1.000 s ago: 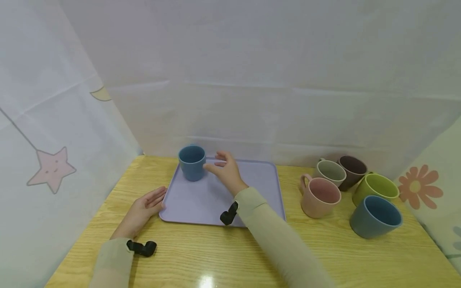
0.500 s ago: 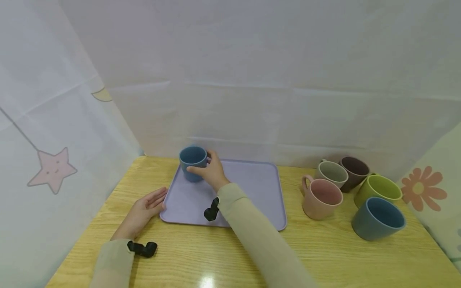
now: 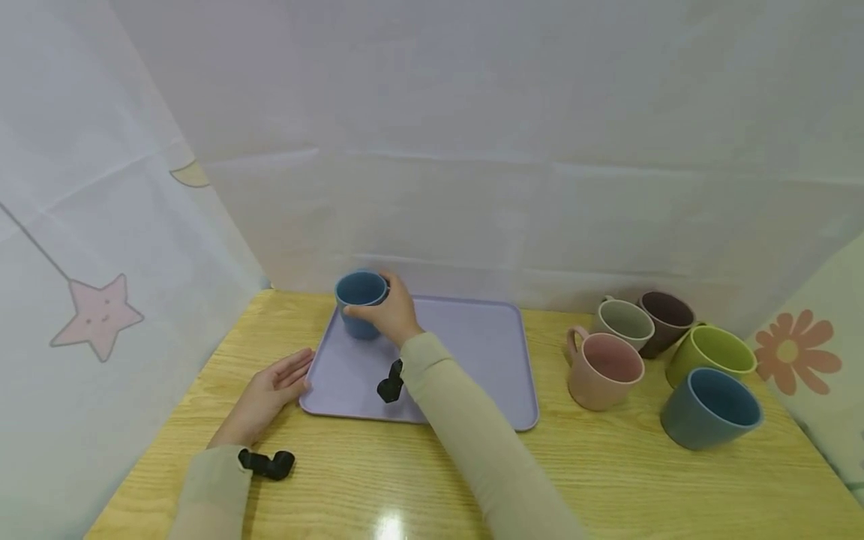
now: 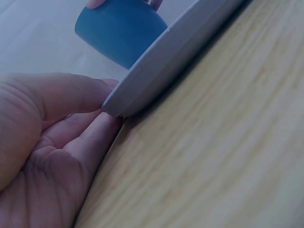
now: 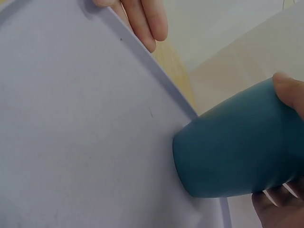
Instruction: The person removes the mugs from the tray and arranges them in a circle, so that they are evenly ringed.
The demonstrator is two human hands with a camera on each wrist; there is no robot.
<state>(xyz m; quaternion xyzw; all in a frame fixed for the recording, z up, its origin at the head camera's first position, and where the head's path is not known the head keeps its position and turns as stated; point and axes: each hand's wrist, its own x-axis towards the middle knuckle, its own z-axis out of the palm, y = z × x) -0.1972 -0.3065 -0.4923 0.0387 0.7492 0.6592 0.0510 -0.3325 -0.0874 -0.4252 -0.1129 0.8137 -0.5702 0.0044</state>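
Note:
A blue mug (image 3: 361, 289) stands upright near the back left corner of the lilac tray (image 3: 466, 352). My right hand (image 3: 394, 311) grips the mug from its right side, thumb across the front near the rim and fingers round the back. In the right wrist view, the mug's base (image 5: 190, 166) meets the tray surface, and the thumb and fingers lie on opposite sides of its body. At the tray's front left corner, my left hand (image 3: 266, 394) holds the rim, thumb (image 4: 90, 92) over the edge and fingers along the outside.
To the right of the tray stand a pink mug (image 3: 604, 371), a pale grey-green mug (image 3: 624, 322), a dark brown mug (image 3: 668, 319), a lime green mug (image 3: 715, 352) and another blue mug (image 3: 709, 409). A white cloth (image 3: 432, 187) hangs behind the wooden table (image 3: 378, 480).
My right hand has moved left to the blue mug and closed round it, thumb now at its front. The left hand and tray have stayed put.

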